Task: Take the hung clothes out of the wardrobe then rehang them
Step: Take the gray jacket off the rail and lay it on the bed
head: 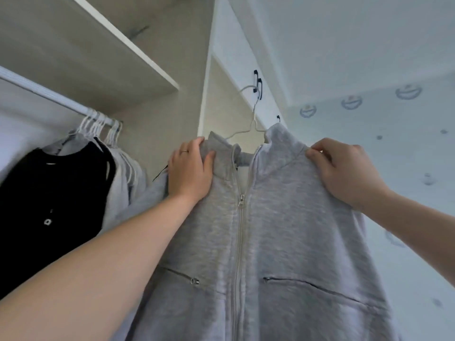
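Grey zip jacket (283,230): hangs outside the wardrobe, front facing the viewer, collar at the top. Its long axis runs top to bottom, and the centre zip (240,242) is closed to the chest.
Hanger (252,121): white wire, rising from the jacket's collar. Its hook is caught on a black fitting (258,86) above the jacket.
Left hand (189,171): on the jacket's shoulder beside the collar. The fingers curl over the top edge and the thumb presses the front, gripping the cloth. One finger wears a ring (184,151).
Right hand (344,168): on the jacket's other shoulder, fingertips bent and pinching the fabric at the seam.
Rail (49,94): up and to the left of the jacket, holding bunched white hangers.
Black garment (54,193): hangs left of the jacket, with grey clothes between the two.
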Demonstrator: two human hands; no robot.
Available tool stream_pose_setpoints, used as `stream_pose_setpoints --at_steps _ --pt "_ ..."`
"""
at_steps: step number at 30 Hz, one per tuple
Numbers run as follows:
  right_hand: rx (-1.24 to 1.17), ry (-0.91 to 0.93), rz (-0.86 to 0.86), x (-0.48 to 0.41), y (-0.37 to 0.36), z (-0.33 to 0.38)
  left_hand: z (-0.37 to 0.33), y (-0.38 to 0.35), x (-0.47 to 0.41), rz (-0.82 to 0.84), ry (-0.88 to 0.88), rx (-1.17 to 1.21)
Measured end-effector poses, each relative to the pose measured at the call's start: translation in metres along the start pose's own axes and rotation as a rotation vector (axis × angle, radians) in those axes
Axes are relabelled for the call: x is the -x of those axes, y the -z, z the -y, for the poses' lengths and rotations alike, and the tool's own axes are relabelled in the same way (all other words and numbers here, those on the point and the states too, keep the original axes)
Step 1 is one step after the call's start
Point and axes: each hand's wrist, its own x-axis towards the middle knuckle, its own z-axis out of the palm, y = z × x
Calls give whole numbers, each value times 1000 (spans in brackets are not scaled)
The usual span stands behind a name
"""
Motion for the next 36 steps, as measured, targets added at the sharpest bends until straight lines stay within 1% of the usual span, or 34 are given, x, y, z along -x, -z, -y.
stream_pose_setpoints --at_steps 4,9,13,16,20,24,30,36 --pt "132 -29 27 37 78 -74 -91 -63 34 91 7 169" --pt "263 -142 80 95 160 -153 -197 -142 92 235 -15 455" --pt "378 -260 140 151 204 -204 -272 -202 151 336 -4 591" --pt "457 -370 168 199 224 -241 -318 -244 204 440 12 684" --pt "537 -545 228 269 235 -286 -365 -303 288 585 5 771" --pt "599 -716 249 336 229 -331 -399 -367 368 729 -38 817" --pt "675 -961 292 424 202 -404 -438 -463 468 948 -177 834" --pt "702 -1210 356 495 176 -456 -481 -540 545 1140 -294 881"
